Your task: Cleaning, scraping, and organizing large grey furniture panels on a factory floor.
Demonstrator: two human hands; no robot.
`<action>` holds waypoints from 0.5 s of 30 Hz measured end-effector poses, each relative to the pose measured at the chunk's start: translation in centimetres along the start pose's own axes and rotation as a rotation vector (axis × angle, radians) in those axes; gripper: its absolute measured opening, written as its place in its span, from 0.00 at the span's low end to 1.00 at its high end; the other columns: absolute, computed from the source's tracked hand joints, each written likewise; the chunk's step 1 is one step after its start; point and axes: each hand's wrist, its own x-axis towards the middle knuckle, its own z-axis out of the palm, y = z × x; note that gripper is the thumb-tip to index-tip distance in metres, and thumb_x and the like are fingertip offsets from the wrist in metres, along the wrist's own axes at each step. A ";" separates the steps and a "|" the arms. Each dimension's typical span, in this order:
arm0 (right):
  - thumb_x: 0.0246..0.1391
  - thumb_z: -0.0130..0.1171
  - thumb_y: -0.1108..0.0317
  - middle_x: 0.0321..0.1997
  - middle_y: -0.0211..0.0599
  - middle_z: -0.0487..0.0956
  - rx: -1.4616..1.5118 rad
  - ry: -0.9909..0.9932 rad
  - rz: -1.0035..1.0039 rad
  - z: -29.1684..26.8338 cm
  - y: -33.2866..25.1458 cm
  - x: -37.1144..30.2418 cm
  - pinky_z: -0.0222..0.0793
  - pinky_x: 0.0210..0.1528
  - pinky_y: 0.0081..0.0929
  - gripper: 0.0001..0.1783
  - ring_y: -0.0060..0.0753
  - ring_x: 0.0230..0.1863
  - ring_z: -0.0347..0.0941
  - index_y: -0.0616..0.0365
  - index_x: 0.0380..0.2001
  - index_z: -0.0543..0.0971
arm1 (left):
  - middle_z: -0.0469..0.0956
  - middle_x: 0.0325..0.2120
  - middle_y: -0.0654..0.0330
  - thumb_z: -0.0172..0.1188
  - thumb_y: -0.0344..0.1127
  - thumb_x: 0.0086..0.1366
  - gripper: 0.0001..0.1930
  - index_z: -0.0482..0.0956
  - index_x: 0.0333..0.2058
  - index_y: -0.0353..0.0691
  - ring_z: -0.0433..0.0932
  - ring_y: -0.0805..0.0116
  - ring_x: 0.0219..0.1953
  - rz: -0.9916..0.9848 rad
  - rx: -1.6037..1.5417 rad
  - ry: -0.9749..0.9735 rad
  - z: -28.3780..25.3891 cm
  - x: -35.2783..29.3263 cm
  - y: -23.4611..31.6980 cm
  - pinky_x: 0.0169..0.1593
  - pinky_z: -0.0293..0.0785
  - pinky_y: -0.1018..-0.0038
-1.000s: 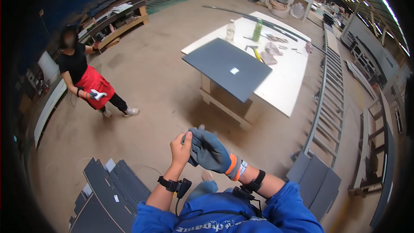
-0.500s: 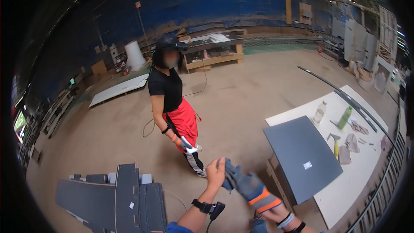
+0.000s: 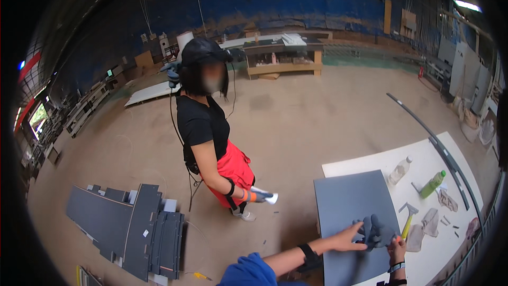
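Note:
My left hand, bare, reaches over the dark grey panel with thumb and fingers apart at the edge of a grey work glove. The glove's fingers point up and away from me. My right hand is also bare and pinches the glove on its right side, where a bit of orange shows. Whether a second glove lies beneath is hard to make out. Just right of the glove lies a hammer with a yellow handle.
A person in a red apron stands ahead left, holding something white. The white board bears a clear bottle, a green bottle and rags. Stacked dark panels lie at left; a workbench stands at the back.
The glove has come off my right hand, which is now bare. Both hands have moved right, over the grey panel. The other person appears closer and has raised the near hand.

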 end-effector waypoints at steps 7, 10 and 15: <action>0.50 0.59 0.69 0.40 0.43 0.73 -0.952 0.511 0.245 -13.4 13.3 7.5 0.66 0.43 0.33 0.19 0.39 0.39 0.70 0.67 0.43 0.69 | 0.71 0.52 0.46 0.55 0.48 0.66 0.32 0.59 0.59 0.29 0.71 0.61 0.54 -0.367 -0.113 -0.390 -14.9 -7.0 -0.3 0.57 0.67 0.71; 0.49 0.60 0.69 0.46 0.49 0.71 -1.193 0.625 0.283 -11.3 11.6 7.5 0.63 0.50 0.36 0.25 0.45 0.46 0.67 0.71 0.48 0.66 | 0.73 0.50 0.49 0.53 0.42 0.68 0.27 0.60 0.59 0.31 0.71 0.65 0.54 -0.431 -0.174 -0.245 -21.1 -14.5 2.3 0.56 0.67 0.73; 0.47 0.61 0.68 0.57 0.58 0.68 -1.318 0.733 -0.227 -3.5 6.9 8.4 0.57 0.62 0.43 0.36 0.55 0.58 0.64 0.77 0.56 0.61 | 0.72 0.51 0.47 0.52 0.36 0.68 0.23 0.61 0.58 0.31 0.72 0.63 0.54 -0.440 -0.337 0.183 -29.0 -23.9 6.4 0.56 0.68 0.70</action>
